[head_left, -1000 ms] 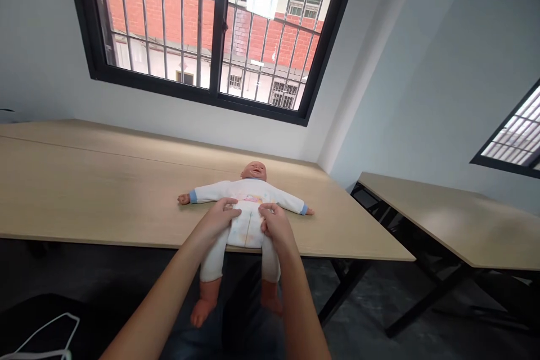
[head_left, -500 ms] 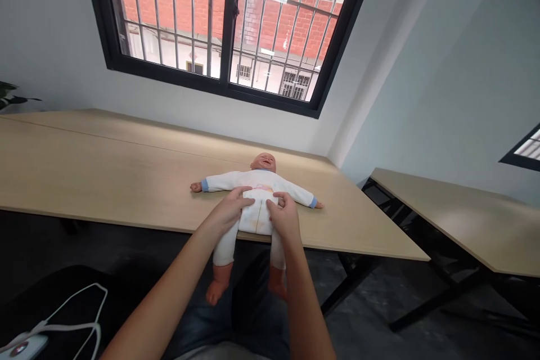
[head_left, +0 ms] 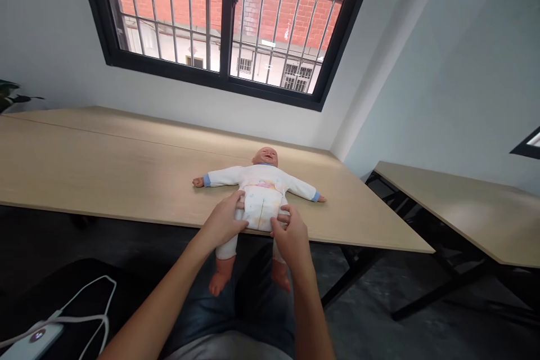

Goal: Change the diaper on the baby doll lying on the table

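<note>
1. Fingers (head_left: pixel 236 200) of the left hand (head_left: pixel 223 218) are half curled and touch one side of the diaper (head_left: pixel 258 209); the thumb is near its lower edge.
2. The right hand (head_left: pixel 294 233) is bent also, with thumb and fingers at the opposite side. I cannot tell whether either hand pinches the diaper or only rests on it.
3. The diaper lies over the lower belly of the doll (head_left: pixel 262 172), between the hands.
4. The doll is on its back on the table (head_left: pixel 126 166), arms spread, legs hanging over the near edge.
5. Beyond is a barred window (head_left: pixel 172 0).
6. To the right stands another table (head_left: pixel 464 199); at lower left, a white cord (head_left: pixel 86 319).
</note>
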Available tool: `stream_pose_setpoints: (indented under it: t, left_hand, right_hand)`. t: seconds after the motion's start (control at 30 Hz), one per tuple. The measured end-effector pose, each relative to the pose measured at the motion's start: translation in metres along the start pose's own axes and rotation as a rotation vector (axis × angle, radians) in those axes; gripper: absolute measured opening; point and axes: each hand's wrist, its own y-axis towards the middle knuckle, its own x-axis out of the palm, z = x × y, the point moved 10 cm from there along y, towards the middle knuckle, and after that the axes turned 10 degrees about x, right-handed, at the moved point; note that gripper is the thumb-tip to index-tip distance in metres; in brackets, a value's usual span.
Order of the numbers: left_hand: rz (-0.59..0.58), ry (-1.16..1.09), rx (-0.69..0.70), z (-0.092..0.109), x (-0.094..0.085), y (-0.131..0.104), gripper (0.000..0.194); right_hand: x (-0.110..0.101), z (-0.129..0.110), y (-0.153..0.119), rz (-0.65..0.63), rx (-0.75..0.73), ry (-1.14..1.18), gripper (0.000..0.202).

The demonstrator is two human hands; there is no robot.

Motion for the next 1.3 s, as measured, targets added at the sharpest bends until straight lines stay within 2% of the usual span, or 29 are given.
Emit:
stream_pose_setpoints:
  t: [0.1,0.23,0.4,0.5,0.6,0.7,0.8,0.9,1.0,1.2,1.3]
  left_hand:
    - [-0.011,-0.014,0.021,0.000,0.010,0.003,0.087]
    - [0.030,-0.142,-0.001,-0.008,0.013,0.009,0.080]
    - [0.080,-0.554,-0.108,-0.028,0.016,0.015,0.066]
    - [0.135,-0.660,-0.144,-0.040,0.012,0.017,0.062]
    - [0.108,-0.592,-0.098,-0.038,0.008,0.016,0.062]
    - [-0.008,-0.405,0.016,-0.020,0.008,0.011,0.065]
    - [-0.089,-0.256,0.087,-0.001,0.008,0.002,0.076]
    - [-0.146,-0.249,0.118,0.010,0.016,-0.002,0.090]
    - [-0.096,-0.229,0.122,0.010,0.021,0.002,0.094]
    - [-0.017,-0.312,0.063,-0.002,0.024,0.016,0.077]
    - [-0.032,-0.408,0.045,-0.006,0.023,0.015,0.071]
  right_hand:
    - [0.014,-0.002,-0.001,-0.033,-0.028,-0.007,0.044]
    - [0.022,0.001,0.007,-0.065,0.014,0.073,0.040]
    - [0.015,0.002,0.024,-0.077,0.026,0.282,0.036]
    - [0.006,0.002,0.030,-0.039,-0.005,0.329,0.035]
    - [-0.006,0.001,0.027,0.053,-0.058,0.234,0.032]
    - [-0.018,-0.006,0.015,0.148,-0.107,0.015,0.028]
    - [-0.016,-0.010,0.007,0.120,-0.111,-0.128,0.029]
    - [-0.004,-0.008,0.006,0.003,-0.086,-0.090,0.033]
    - [0.009,-0.001,0.012,-0.084,-0.059,-0.008,0.026]
    - [0.011,0.005,0.024,-0.094,-0.033,0.130,0.027]
    - [-0.003,0.004,0.029,-0.048,-0.043,0.243,0.026]
